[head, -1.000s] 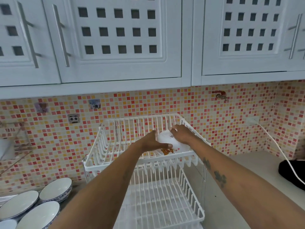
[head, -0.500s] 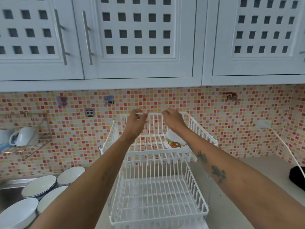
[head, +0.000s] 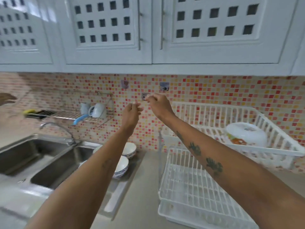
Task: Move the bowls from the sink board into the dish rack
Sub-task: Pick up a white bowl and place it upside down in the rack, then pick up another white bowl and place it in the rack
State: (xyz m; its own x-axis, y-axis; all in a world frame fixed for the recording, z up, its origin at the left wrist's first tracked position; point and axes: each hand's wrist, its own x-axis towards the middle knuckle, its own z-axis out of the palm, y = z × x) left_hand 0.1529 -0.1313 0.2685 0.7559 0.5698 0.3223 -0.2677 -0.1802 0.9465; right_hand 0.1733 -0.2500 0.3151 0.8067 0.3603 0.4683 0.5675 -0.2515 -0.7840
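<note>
Both hands are up in the middle of the frame, in front of the wall of little red and orange tiles (head: 214, 96). The left hand (head: 132, 111) has its fingers loosely curled and holds nothing. The right hand (head: 159, 103) is also loosely curled with nothing in it.

One white bowl with an orange picture on its side (head: 245, 134) already lies tipped in the top shelf of the white wire dish rack (head: 280, 141), at the right of the frame. The bottom shelf (head: 186, 184) below it has no bowl that I can see.

More white bowls with blue patterns (head: 123, 166) sit on the shiny metal sink board (head: 115, 192) at the lower middle, partly hidden behind the left arm.

What could go wrong? The bowls sit close together and may be wet, so one could slip or knock its neighbour. The metal sink (head: 54, 164) is just beside them, and a bumped bowl could slide in and chip. The picture is blurry, so the head seems to be turning fast; a quick grab could miss.
</note>
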